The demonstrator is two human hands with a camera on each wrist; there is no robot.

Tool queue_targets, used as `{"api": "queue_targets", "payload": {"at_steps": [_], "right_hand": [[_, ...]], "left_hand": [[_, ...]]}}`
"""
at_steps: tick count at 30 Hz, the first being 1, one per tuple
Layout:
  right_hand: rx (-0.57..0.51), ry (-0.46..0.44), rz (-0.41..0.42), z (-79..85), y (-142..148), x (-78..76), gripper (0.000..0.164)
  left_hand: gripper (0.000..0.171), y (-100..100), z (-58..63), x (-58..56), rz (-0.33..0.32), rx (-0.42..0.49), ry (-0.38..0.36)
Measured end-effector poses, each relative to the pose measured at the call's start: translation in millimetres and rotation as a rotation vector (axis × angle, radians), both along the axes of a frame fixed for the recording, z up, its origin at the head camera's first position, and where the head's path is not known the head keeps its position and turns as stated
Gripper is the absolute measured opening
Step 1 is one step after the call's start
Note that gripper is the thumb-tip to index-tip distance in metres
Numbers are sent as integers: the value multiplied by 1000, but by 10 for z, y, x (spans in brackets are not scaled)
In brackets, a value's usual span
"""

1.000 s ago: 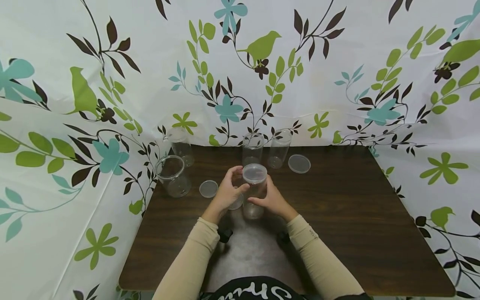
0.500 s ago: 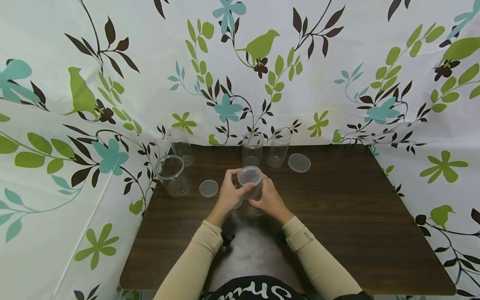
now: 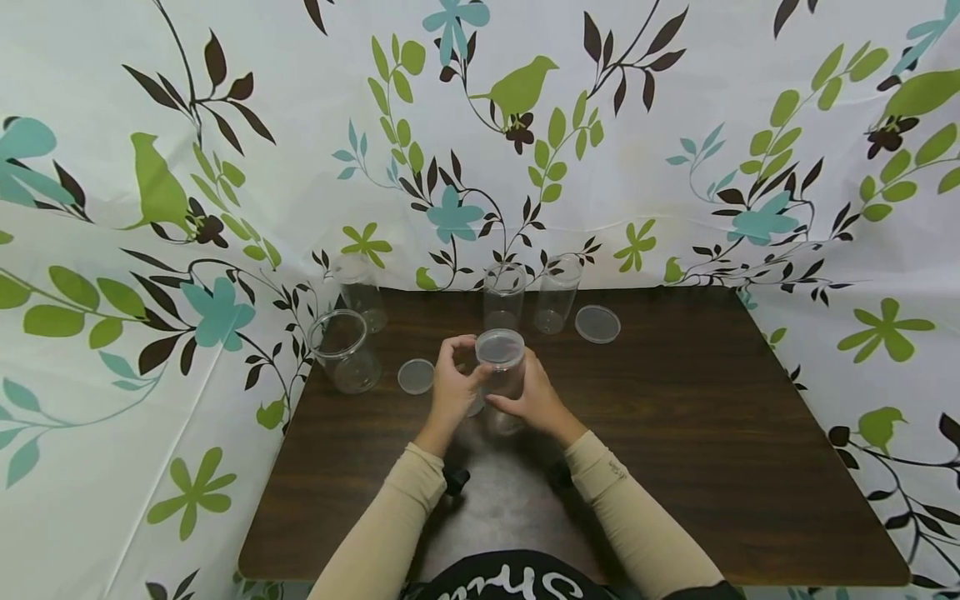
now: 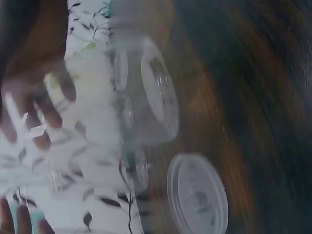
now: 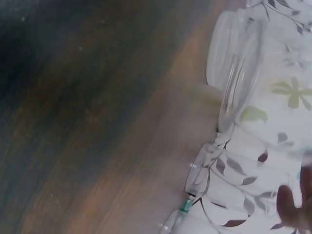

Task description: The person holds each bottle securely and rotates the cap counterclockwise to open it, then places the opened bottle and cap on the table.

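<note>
At the middle of a dark wooden table [image 3: 712, 450], a person in pale sleeves [image 3: 397, 525] has both hands clamped round one clear jar [image 3: 506, 381]. The left hand [image 3: 452, 387] holds one side, thumb across the front, and the right hand [image 3: 542, 396] wraps the other. The jar stands nearly upright between them; I can't tell whether its base touches the wood. A frosted top lid [image 3: 500, 343] sits over its mouth, so I'd judge this one covered, though perhaps not pressed down all the way round.

Plenty looks left over. A wide jar [image 3: 354, 367] at the left edge has no lid, and three tall jars [image 3: 503, 307] stand along the back, too see-through for me to be sure of their tops. A small lid [image 3: 416, 377] lies near the wide jar, a large lid [image 3: 597, 324] beside the rightmost tall one. A clear round thing [image 3: 475, 406] peeks from behind the left hand, mostly hidden.

Only the head view gives the whole layout and the hold itself. The left wrist view is smeared, yet brings a ridged lid [image 4: 197, 195] close. The right wrist view catches rings of clear plastic [image 5: 222, 53] near the leafy wall [image 5: 292, 122], and no grip.
</note>
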State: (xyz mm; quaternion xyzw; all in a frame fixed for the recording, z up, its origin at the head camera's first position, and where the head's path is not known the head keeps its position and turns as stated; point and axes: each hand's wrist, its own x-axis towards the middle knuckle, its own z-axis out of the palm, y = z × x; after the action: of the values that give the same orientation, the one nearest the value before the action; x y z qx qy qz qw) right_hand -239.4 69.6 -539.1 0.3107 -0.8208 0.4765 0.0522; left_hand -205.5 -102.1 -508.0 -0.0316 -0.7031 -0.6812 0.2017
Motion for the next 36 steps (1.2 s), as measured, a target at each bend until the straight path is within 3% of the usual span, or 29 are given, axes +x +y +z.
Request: {"api": "queue_targets", "payload": {"at_steps": [5, 8, 10, 13, 15, 21, 23, 26, 29, 32, 36], "right_hand": [[-46, -235, 158, 69, 118, -37, 99], [-8, -275, 213, 76, 152, -46, 100], [10, -278, 222, 60, 151, -47, 101], [22, -231, 200, 24, 109, -35, 102], [36, -143, 147, 2, 63, -17, 103], [189, 241, -176, -34, -86, 62, 98], [223, 301, -251, -36, -116, 81, 97], [237, 323, -279, -37, -129, 90, 97], [203, 235, -226, -30, -105, 76, 100], [113, 77, -135, -13, -55, 41, 102], [-17, -114, 13, 33, 34, -14, 100]], "left_hand": [[111, -261, 1, -47, -238, 40, 18], [113, -354, -25, -53, -355, -27, 3], [111, -372, -48, -54, -385, -73, -3], [108, -330, -57, -39, -339, -127, -15], [109, -264, -47, -30, -263, -144, -31], [109, -3, 9, 1, -16, -182, -124], [107, 57, 22, 10, 44, -197, -131], [106, 85, 23, 15, 93, -216, -120], [109, 15, 24, 5, 61, -225, -100], [111, -115, 41, -16, -46, -204, -86], [99, -292, 59, -58, -217, -120, -65]]}}
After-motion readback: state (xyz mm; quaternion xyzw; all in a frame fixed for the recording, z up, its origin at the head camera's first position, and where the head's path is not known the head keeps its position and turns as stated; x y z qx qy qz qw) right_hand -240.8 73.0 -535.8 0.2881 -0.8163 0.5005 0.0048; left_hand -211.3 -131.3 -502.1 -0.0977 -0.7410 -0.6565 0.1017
